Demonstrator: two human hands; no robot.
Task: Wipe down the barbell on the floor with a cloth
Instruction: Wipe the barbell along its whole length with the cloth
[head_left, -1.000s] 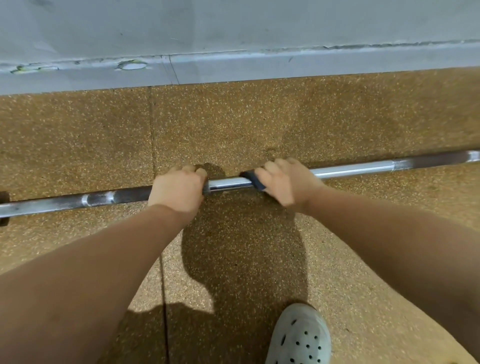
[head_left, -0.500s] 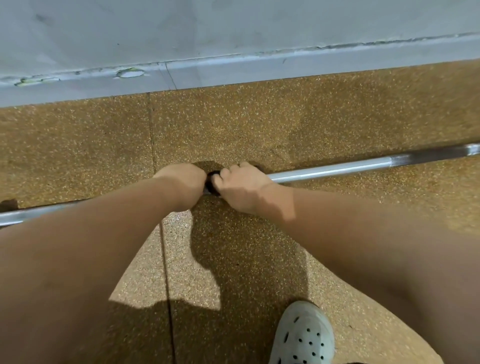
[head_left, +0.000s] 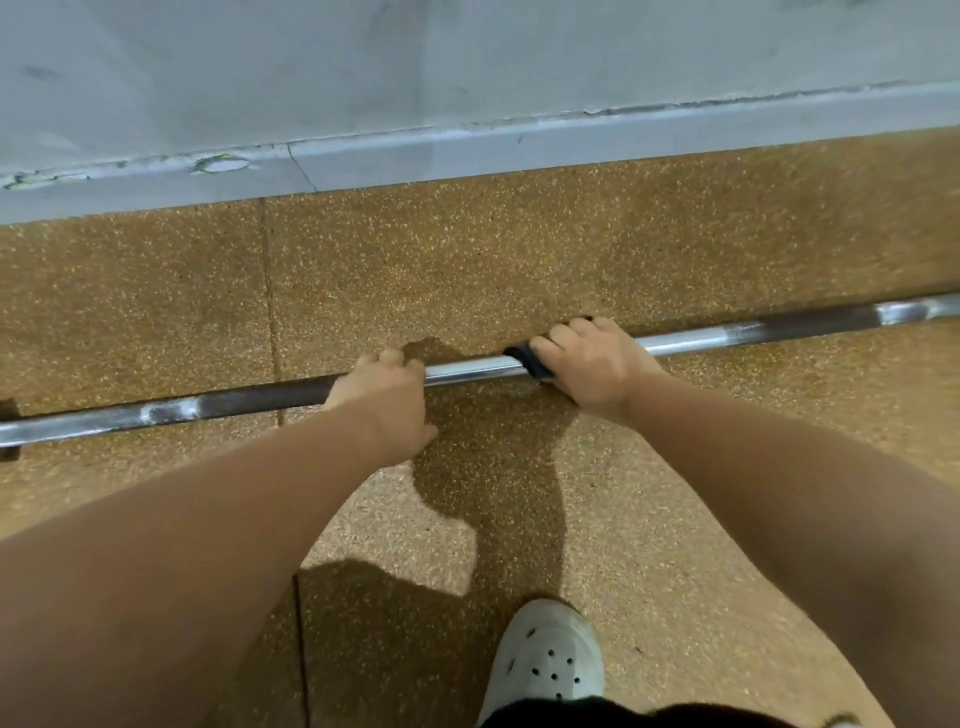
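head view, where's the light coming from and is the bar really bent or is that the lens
Head view: hard shadows of the arms and body fall on the floor ahead of the person, so light likely comes from behind and above; the barbell shines between the left hand and right hand; it and the skirting bow slightly, probably lens distortion.

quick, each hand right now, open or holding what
Left hand: closed round the barbell.
Right hand: closed on the dark cloth, wrapped round the barbell.

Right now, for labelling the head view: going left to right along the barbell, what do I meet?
Along the barbell: left hand gripping it → dark cloth, visible edge → right hand holding that cloth.
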